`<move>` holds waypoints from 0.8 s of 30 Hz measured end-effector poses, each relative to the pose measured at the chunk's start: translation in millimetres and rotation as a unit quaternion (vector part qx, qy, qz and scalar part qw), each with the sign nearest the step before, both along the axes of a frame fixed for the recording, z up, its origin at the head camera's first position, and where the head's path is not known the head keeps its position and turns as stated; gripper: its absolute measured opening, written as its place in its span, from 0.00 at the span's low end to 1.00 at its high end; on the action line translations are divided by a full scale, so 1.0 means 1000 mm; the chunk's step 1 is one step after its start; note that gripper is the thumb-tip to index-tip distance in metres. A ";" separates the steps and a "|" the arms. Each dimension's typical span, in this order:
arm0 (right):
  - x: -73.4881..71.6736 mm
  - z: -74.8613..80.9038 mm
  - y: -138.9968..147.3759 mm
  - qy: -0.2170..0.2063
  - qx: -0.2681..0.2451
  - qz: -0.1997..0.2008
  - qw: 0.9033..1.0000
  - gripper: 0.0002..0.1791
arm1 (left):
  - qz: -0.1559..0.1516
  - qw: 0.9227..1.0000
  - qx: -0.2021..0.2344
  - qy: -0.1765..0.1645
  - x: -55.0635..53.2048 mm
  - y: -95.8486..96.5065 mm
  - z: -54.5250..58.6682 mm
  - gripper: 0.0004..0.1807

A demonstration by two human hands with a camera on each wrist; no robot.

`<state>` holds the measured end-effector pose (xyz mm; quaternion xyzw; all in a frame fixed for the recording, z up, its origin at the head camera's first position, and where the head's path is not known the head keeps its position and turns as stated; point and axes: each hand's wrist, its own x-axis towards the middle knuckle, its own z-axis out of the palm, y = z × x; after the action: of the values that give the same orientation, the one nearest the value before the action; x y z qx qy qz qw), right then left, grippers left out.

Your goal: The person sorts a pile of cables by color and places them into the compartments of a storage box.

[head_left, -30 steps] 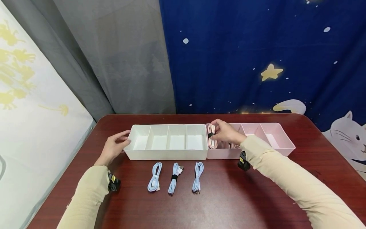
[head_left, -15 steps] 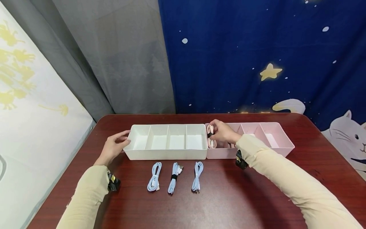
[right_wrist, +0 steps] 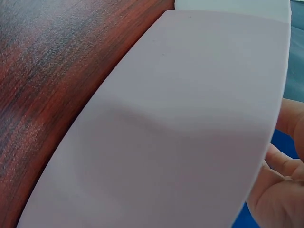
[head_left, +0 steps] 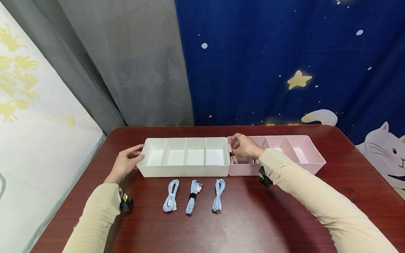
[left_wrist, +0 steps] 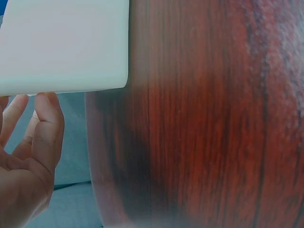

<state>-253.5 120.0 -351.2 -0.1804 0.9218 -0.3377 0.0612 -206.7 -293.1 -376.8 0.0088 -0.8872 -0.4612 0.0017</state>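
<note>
Lying nearest, three blue cables (head_left: pixel 191 202), like the pink cable (head_left: pixel 233 160), were presumably light, pliable and best taken mid-bundle. Beyond, the left hand (head_left: pixel 124 164), half-spread, touched the white tray's (head_left: pixel 183 171) left end. The right hand (head_left: pixel 246 146), nearly closed, appeared to pinch the pink cable inside the pink tray's (head_left: pixel 243 171) leftmost compartment. Behind hung a blue curtain (head_left: pixel 240 70).
</note>
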 end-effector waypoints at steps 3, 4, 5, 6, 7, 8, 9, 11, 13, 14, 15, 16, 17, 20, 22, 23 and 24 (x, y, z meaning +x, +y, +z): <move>0.000 0.001 -0.001 -0.007 -0.007 -0.011 1.000 0.23 | 0.001 1.000 -0.001 -0.001 0.000 0.000 0.000 0.26; -0.001 0.001 -0.001 -0.010 -0.008 -0.014 1.000 0.23 | 0.001 1.000 -0.001 -0.001 0.000 -0.001 0.000 0.26; -0.001 0.001 -0.001 -0.014 -0.008 -0.017 1.000 0.24 | 0.002 1.000 -0.001 0.001 0.000 -0.001 0.000 0.26; -0.001 0.001 -0.001 -0.019 -0.009 -0.020 1.000 0.24 | 0.002 1.000 -0.001 0.002 0.000 -0.001 0.000 0.26; -0.001 0.001 -0.002 -0.024 -0.011 -0.022 0.999 0.25 | 0.002 1.000 -0.002 0.003 -0.001 -0.001 -0.001 0.26; 0.000 0.002 -0.002 -0.028 -0.011 -0.023 0.999 0.25 | 0.002 1.000 -0.002 0.004 -0.001 -0.001 -0.001 0.26; 0.000 0.002 -0.002 -0.031 -0.012 -0.023 0.999 0.26 | 0.003 1.000 -0.002 0.005 -0.001 0.000 -0.001 0.26; 0.001 0.003 -0.002 -0.035 -0.015 -0.023 0.999 0.26 | 0.004 1.000 -0.002 0.006 -0.001 0.000 -0.001 0.25; 0.002 0.004 -0.002 -0.036 -0.017 -0.023 0.999 0.26 | 0.005 1.000 -0.003 0.005 -0.001 0.000 -0.001 0.25; 0.003 0.004 -0.002 -0.037 -0.018 -0.024 0.999 0.26 | 0.005 1.000 -0.003 0.005 -0.001 0.000 -0.001 0.25; 0.003 0.004 -0.001 -0.037 -0.021 -0.024 0.999 0.26 | 0.005 1.000 -0.002 0.005 -0.001 0.000 -0.001 0.25; 0.003 0.004 -0.001 -0.036 -0.023 -0.025 0.999 0.26 | 0.005 1.000 -0.003 0.005 -0.001 0.000 -0.001 0.25; 0.003 0.004 -0.001 -0.035 -0.025 -0.026 0.999 0.27 | 0.005 1.000 -0.003 0.006 -0.001 0.000 -0.001 0.25; 0.005 0.004 0.000 -0.030 -0.031 -0.028 0.999 0.26 | 0.004 1.000 -0.002 0.007 0.000 0.000 -0.001 0.25; 0.006 0.005 0.001 -0.026 -0.033 -0.028 0.999 0.26 | 0.004 1.000 -0.001 0.008 0.000 0.001 -0.001 0.25; 0.007 0.005 0.002 -0.022 -0.033 -0.028 0.999 0.26 | 0.004 1.000 -0.002 0.008 0.000 0.001 -0.001 0.25; 0.008 0.005 0.002 -0.019 -0.034 -0.027 0.999 0.26 | 0.004 1.000 -0.002 0.008 0.000 0.001 -0.001 0.25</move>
<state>-245.1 122.3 -346.0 -0.1515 0.9129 -0.3739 0.0630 -206.7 -292.5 -377.3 0.0090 -0.8881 -0.4594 0.0106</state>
